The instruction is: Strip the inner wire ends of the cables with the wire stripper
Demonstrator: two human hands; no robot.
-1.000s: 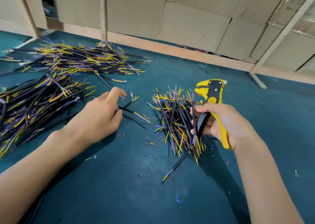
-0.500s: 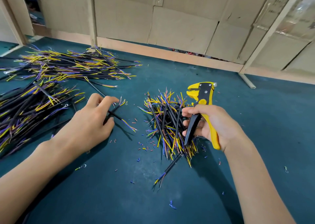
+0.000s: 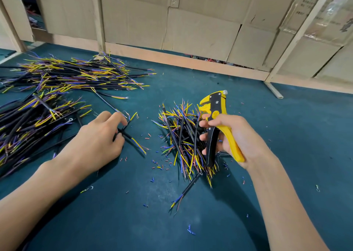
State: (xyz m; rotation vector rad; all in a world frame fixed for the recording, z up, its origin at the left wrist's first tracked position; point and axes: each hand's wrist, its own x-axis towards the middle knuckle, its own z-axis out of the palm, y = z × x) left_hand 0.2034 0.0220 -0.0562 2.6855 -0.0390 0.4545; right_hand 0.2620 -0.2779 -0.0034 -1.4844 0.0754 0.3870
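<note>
Black cable (image 3: 127,135) sits pinched in your left hand (image 3: 95,142), lifted clear for feeding. Your right hand (image 3: 232,136) grips the stripper (image 3: 215,115) upright, its mouth ready.

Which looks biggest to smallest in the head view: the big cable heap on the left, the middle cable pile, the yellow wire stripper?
1. Cable heap on the left: spreads widest, partly cut off by the frame edge.
2. Middle cable pile.
3. Yellow wire stripper, held in the right hand; raised nearer the camera, yet looks smallest.
</note>
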